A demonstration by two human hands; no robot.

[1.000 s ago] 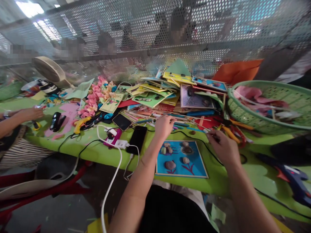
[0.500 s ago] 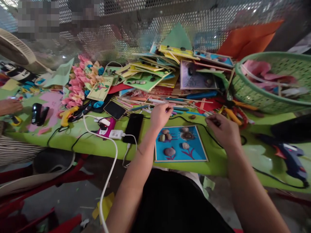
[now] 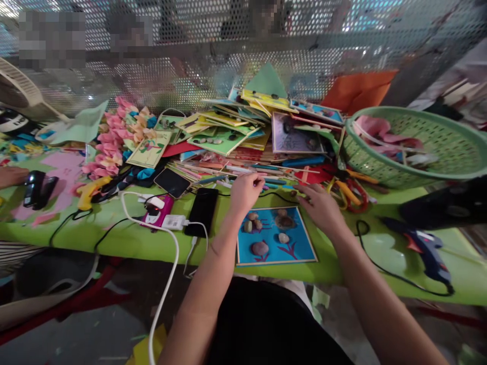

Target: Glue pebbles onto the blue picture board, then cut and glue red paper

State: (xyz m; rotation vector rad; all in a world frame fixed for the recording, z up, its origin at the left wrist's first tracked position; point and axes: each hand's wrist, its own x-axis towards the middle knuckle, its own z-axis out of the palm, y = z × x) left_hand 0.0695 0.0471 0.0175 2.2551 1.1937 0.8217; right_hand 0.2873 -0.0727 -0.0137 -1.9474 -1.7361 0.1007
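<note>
A blue framed picture board (image 3: 294, 248) with several small stones glued on it lies at the front edge of the green table (image 3: 335, 266). My left hand (image 3: 245, 191) rests just behind the board, its fingers curled among the coloured sticks (image 3: 243, 175); what they grip is hidden. My right hand (image 3: 321, 207) hovers over the board's far right corner, palm down, fingers loosely bent and reaching toward a small brown stone (image 3: 293, 193). Nothing shows in that hand.
A heap of finished craft pictures (image 3: 262, 129) fills the back. A green basket (image 3: 422, 152) stands right, scissors (image 3: 352, 190) beside it. A blue glue gun (image 3: 428, 248) lies far right. Phones (image 3: 201, 210) and a charger cable (image 3: 167, 263) sit left. Another person's hand (image 3: 11, 176) is at the far left.
My right hand has moved left and down, from above the scissors to the board's far right corner, and opened a little. The view has tilted up slightly. My left hand stays among the sticks.
</note>
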